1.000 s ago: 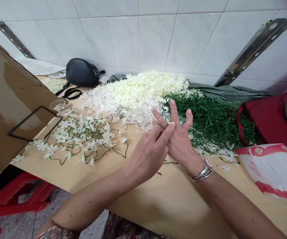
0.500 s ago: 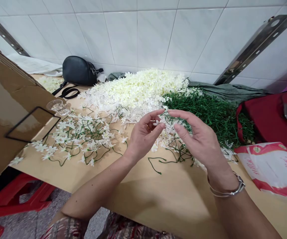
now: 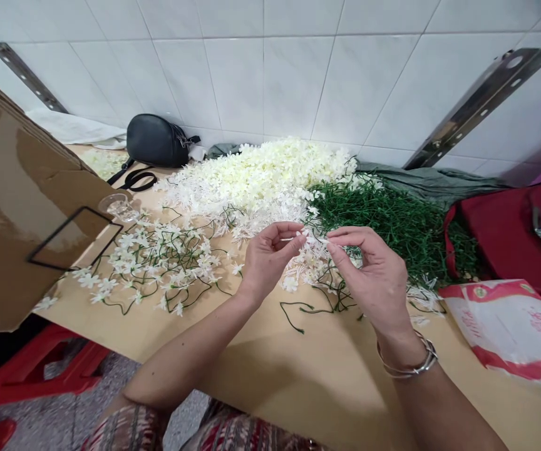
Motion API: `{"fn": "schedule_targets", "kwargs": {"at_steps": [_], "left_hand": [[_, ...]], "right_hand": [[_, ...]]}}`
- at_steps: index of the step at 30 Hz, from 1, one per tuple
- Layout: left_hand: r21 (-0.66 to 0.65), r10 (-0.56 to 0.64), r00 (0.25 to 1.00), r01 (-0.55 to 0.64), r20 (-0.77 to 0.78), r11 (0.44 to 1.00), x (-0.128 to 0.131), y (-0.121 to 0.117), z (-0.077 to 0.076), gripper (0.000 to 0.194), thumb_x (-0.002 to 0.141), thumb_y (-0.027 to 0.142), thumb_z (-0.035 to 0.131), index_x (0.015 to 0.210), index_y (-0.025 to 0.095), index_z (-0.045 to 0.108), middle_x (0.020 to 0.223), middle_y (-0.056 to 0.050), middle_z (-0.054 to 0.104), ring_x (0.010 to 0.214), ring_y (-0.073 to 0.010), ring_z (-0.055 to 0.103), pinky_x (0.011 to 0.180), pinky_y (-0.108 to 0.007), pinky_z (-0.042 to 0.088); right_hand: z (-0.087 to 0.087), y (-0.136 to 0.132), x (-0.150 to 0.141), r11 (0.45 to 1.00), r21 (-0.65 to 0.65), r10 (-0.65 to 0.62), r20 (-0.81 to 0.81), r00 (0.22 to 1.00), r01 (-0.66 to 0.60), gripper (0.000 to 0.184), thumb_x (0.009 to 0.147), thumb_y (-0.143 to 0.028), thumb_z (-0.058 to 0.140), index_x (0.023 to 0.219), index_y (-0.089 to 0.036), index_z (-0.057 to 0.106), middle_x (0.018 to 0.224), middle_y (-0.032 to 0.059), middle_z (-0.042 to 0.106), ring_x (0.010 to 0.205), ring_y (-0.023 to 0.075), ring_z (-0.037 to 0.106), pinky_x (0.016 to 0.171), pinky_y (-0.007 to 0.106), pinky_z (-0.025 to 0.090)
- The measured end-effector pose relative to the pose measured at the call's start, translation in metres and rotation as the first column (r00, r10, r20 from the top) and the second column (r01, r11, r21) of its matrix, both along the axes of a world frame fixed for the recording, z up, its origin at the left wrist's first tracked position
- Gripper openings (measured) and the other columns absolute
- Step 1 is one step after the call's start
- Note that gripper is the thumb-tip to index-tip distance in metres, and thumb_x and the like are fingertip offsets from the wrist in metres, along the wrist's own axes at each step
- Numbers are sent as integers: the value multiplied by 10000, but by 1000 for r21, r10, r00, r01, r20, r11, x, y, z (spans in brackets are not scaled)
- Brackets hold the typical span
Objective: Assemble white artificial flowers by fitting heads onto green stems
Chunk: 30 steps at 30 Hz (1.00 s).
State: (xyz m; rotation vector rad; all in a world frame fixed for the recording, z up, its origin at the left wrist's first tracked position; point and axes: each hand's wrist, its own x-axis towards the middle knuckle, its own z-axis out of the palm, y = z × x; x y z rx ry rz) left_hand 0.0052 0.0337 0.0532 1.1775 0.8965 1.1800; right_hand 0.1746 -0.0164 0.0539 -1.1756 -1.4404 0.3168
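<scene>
Hand state: the left hand [image 3: 268, 260] is nearly closed, thumb and fingertips pinching a small white petalled artificial flower [image 3: 301, 233]. The right hand [image 3: 376, 272] has thumb and forefinger almost together beside a thin pale piece; whether it is gripped cannot be told. The flower is between the hands, above the near edge of the white, stringy heap [image 3: 270, 210].

Hazards and causes:

1. Dropped flower. The pinch covers little of the piece; a slip could lose it among similar white parts below.
2. Bent petals. Excess fingertip pressure may crease the thin material.
3. Tangling. The loose dark green plastic stems [image 3: 293, 319] on the tan tabletop [image 3: 298, 382] lie just below the hands; a lowered finger could drag several.
4. Snagging. The silver metal bracelet [image 3: 409, 363] on the right wrist could catch the tangled green plastic stem pile [image 3: 392, 219] if the forearm moves far.
5. Scattering. A wide leftward sweep of the left arm could disturb the stemmed white flowers [image 3: 158, 257].
</scene>
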Motion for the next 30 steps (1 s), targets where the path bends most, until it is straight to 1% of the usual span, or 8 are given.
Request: {"fn": "schedule_targets", "kwargs": {"at_steps": [3, 8, 15, 18, 21, 24, 27, 30], "left_hand": [[48, 1, 1000, -1, -13, 999, 5, 0, -1, 242, 817, 317, 857, 1015, 196, 788, 897, -25, 771, 812, -116, 720, 709, -196, 591], [152, 33, 997, -22, -69, 988, 11, -7, 0, 199, 864, 284, 796, 1041, 195, 784, 947, -44, 807, 817, -121, 743, 712, -199, 600], [206, 16, 990, 13, -138, 978, 14, -9, -5, 179, 909, 263, 740, 1066, 181, 764, 1019, -58, 823, 856, -134, 780, 804, -224, 640], [310, 51, 980, 10, -191, 951, 16, -9, -8, 154, 929, 216, 712, 1075, 198, 759, 1011, -37, 820, 886, -143, 793, 884, -258, 651], [406, 78, 972, 19, -220, 914, 18, -7, -11, 136, 951, 201, 694, 1069, 214, 760, 1057, -36, 822, 939, -156, 798, 944, -298, 659], [386, 70, 980, 7, -184, 922, 20, -4, -16, 113, 958, 231, 709, 1058, 209, 756, 1032, -45, 824, 930, -160, 800, 914, -292, 667], [346, 68, 988, -16, -138, 938, 22, -3, -21, 102, 953, 262, 735, 1034, 202, 753, 1020, -50, 818, 915, -157, 796, 882, -276, 664], [367, 73, 990, -24, -119, 930, 23, -4, -24, 90, 961, 263, 735, 1025, 203, 753, 1042, -51, 817, 924, -152, 791, 912, -289, 658]], "right_hand": [[-1, -1, -5, 999, 38, -8, 45, 999, 6, 77, 941, -182, 726, 907, -251, 729, 1075, 50, 757, 1041, 216, 726, 933, 423, 574], [-1, -2, -10, 994, 88, -78, 102, 992, 69, 100, 927, -150, 716, 900, -245, 722, 1113, 63, 746, 1073, 213, 725, 944, 415, 577], [-8, 3, -8, 981, 105, -180, 184, 966, 163, 91, 909, -168, 699, 874, -250, 684, 1088, 72, 762, 1046, 249, 743, 948, 470, 576], [-11, 3, -11, 980, 86, -196, 206, 959, 182, 97, 919, -181, 684, 867, -260, 663, 1127, 89, 779, 1072, 274, 750, 979, 518, 563], [-14, 4, -12, 981, 52, -196, 173, 965, 189, 89, 929, -196, 673, 873, -264, 662, 1152, 102, 784, 1100, 276, 755, 992, 523, 572], [-16, 5, -13, 986, 0, -163, 104, 981, 164, 75, 927, -207, 674, 875, -260, 669, 1168, 105, 792, 1120, 264, 759, 996, 492, 586], [-17, 6, -12, 989, -59, -129, 56, 990, 132, 71, 919, -203, 678, 871, -256, 674, 1138, 93, 805, 1083, 249, 769, 972, 460, 599], [-17, 6, -13, 989, -45, -137, 67, 988, 140, 84, 909, -192, 673, 861, -260, 662, 1091, 77, 812, 1033, 245, 775, 939, 443, 606]]}}
